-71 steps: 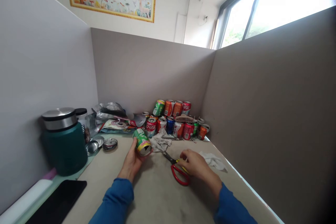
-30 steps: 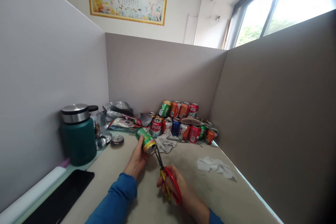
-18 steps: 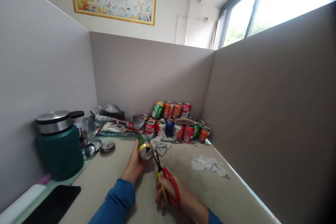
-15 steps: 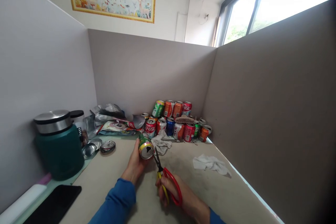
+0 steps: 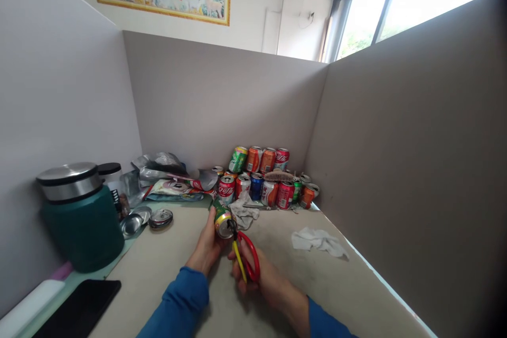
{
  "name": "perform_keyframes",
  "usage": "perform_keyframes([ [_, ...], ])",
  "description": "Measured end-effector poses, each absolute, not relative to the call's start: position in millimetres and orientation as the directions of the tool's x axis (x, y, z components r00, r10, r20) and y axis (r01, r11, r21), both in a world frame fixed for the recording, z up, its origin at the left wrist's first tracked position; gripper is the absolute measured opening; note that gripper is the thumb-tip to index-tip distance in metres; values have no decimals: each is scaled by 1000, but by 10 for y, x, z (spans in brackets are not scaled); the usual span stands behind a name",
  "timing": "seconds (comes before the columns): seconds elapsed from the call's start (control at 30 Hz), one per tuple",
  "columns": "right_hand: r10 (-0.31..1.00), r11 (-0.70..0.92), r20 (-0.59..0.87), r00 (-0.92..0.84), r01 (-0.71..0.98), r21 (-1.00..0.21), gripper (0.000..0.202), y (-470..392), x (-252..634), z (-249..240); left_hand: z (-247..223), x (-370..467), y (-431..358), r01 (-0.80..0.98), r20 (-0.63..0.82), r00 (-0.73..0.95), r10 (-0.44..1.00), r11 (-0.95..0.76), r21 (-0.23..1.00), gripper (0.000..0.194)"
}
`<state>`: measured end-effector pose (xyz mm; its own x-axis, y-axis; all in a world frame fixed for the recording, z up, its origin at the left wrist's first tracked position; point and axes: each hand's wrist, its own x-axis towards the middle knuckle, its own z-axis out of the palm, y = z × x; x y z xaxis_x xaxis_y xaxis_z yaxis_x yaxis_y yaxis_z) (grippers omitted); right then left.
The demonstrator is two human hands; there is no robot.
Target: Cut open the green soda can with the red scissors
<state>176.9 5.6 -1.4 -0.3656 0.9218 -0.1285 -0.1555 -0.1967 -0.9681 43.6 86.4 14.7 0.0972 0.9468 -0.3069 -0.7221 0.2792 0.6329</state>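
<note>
My left hand (image 5: 208, 241) is wrapped round a green and yellow drink can (image 5: 223, 221), holding it tilted with its opened top toward me. In my right hand (image 5: 253, 269) is a pair of scissors (image 5: 241, 253) with one red and one yellow handle. The dark blades reach the can's top at its opening; whether the tips are inside it I cannot tell. Just behind the can lies a crumpled whitish cloth (image 5: 244, 215).
Several drink cans (image 5: 256, 186) stand stacked at the back, with a brush (image 5: 278, 175) on them. Left are cut metal sheets and a plastic packet (image 5: 174, 190), can ends (image 5: 160, 218), a teal jar (image 5: 81, 227) and a black phone-like slab (image 5: 79, 309). A white cloth (image 5: 319, 242) lies right.
The scissors in my right hand have moved up and left, bringing the blades from beside the can onto its opening. The can has shifted slightly right. My view has tilted down a little.
</note>
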Motion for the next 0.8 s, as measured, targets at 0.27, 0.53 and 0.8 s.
perform_keyframes([
  [0.27,925,-173,-82,-371,-218,-961,77,-20,1728,-211,78,435,897,-690,-275,73,959,248,680,36],
  [0.53,929,-141,-44,-367,-242,-960,77,-11,1733,-249,85,434,874,-640,-276,96,956,271,719,37],
  [0.8,935,-151,-58,-351,-243,-958,80,20,1715,-384,55,371,922,-669,33,-87,996,-83,739,38],
])
